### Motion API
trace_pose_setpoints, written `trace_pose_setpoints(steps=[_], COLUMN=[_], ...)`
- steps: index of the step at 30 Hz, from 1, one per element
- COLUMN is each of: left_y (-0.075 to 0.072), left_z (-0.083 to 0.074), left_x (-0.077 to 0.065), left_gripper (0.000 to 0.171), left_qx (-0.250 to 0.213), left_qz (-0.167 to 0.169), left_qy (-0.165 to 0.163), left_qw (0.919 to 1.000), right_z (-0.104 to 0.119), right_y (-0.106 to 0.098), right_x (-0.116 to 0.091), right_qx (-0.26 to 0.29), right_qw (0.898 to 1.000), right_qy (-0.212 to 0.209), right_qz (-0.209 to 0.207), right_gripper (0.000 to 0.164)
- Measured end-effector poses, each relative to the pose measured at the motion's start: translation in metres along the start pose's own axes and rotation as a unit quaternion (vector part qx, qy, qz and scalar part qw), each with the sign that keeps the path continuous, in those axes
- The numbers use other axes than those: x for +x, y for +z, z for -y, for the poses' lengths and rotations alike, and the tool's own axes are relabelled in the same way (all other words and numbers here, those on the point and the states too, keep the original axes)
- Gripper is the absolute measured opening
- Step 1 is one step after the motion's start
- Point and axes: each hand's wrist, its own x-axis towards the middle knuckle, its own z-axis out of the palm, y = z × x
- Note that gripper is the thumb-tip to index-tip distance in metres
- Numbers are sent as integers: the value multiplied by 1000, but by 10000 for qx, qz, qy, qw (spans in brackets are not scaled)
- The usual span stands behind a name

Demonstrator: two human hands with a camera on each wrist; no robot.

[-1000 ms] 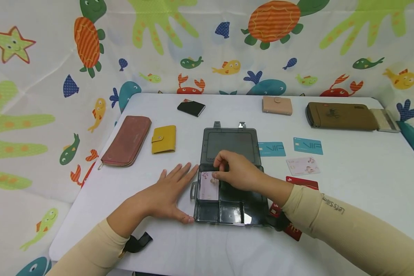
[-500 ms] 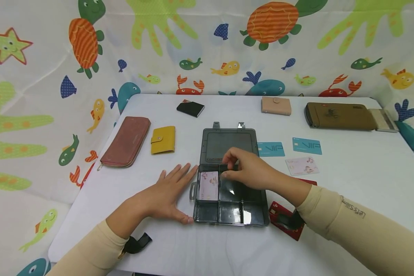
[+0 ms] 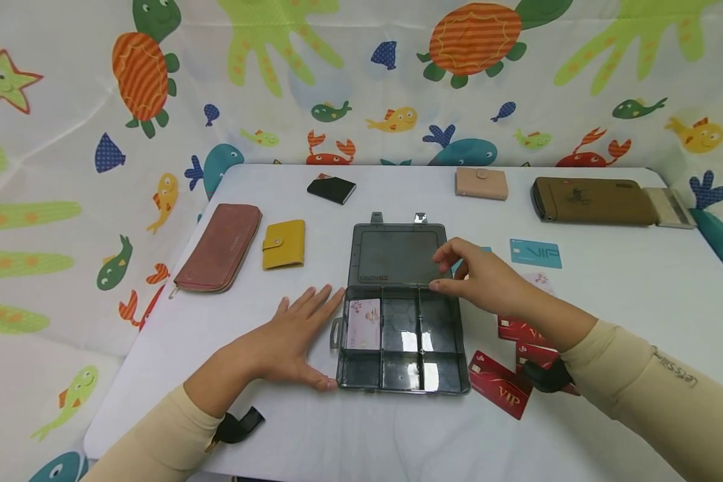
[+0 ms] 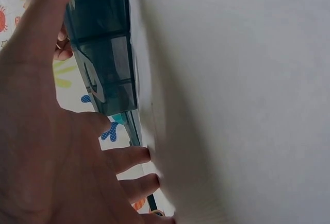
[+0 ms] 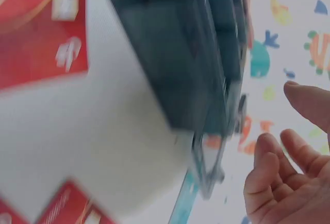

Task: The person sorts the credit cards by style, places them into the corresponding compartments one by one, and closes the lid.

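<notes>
A: Fingers?
B: Right hand (image 3: pixel 480 276): thumb and fingertips apart, loosely bent, nothing seen between. Left hand (image 3: pixel 296 340): spread flat; can't quite tell if it touches the box (image 3: pixel 400 316).
A: Box where?
B: Just right of the left fingertips, lid (image 3: pixel 397 254) folded back, pink card (image 3: pixel 364 326) inside. Red cards (image 3: pixel 499 385) lie back of the right fingers, toward the wrist.
A: Risk?
B: Low right wrist could drag its black band (image 3: pixel 544 376) across red cards; knuckle bump could skid the box.

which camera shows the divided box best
The head view: it looks down on nearly the whole box, including its open lid and compartments. The left wrist view shows a side, cut off; the right wrist view, a blurred part.
</notes>
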Motion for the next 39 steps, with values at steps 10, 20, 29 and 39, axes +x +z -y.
trace_pose_setpoints(steps=[10,20,29,39], left_y=[0,0,0,-1], left_z=[1,-1,-1,-1], left_x=[-1,-1,-1,0], left_gripper=[140,140,140,140], left_qx=[-34,-70,-71,-49], left_qz=[-14,-14,2,27], left_qy=[14,7,-12,-47], left_qw=[10000,10000,10000,10000], right_z=[-45,-79,-105,-126], right_y=[-31,-51,-64,-77], right_x=[5,1,-13,-28], right_qx=[-419,-870,-1302,-1514], right_qw=[9978,9922,9886,9850], right_qy=[445,888,688,630], right_qz=[-258,-7,297,535], right_gripper=[62,83,87,76])
